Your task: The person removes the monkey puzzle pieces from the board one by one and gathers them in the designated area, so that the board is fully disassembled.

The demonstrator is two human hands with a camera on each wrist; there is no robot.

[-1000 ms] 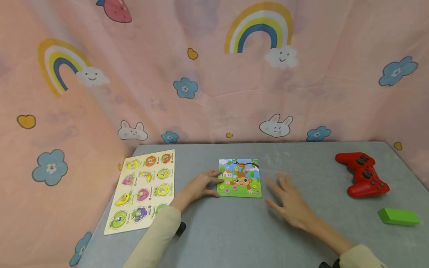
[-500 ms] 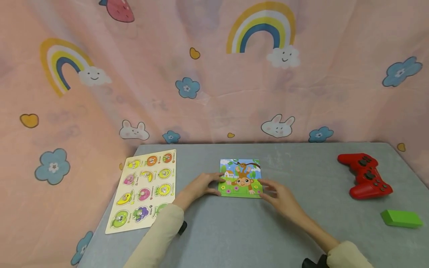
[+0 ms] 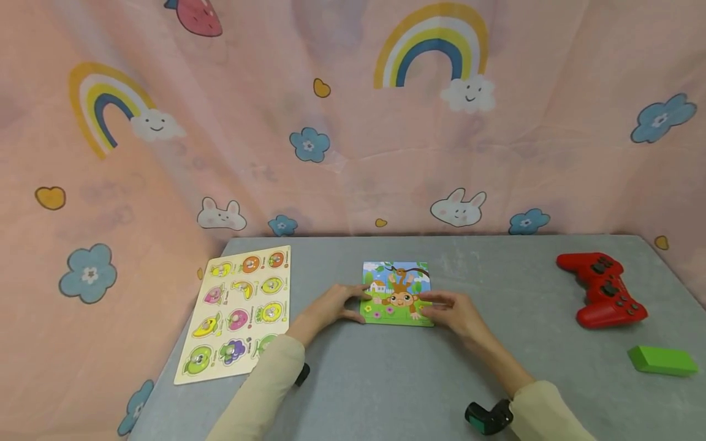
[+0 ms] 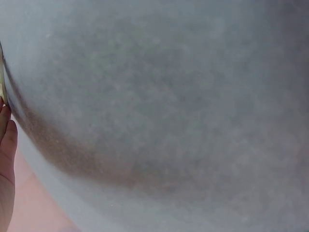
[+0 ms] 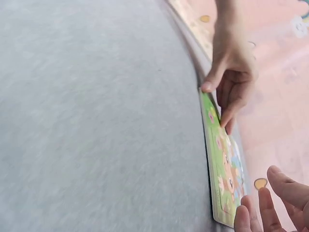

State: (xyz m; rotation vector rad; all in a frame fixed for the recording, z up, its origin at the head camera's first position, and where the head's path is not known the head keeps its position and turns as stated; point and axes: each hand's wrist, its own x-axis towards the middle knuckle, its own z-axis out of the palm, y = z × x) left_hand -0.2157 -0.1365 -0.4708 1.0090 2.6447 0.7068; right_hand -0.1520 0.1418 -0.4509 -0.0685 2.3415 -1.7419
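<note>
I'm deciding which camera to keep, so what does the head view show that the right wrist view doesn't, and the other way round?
Only the head view shows the red game controller and the green block.

Only the right wrist view shows the curled fingers of the left hand from their palm side, and a close, low look along the near edge of the monkey puzzle.

Both show the puzzle itself, both hands, with the right hand beside its right end, the grey table and the pink cloth.
</note>
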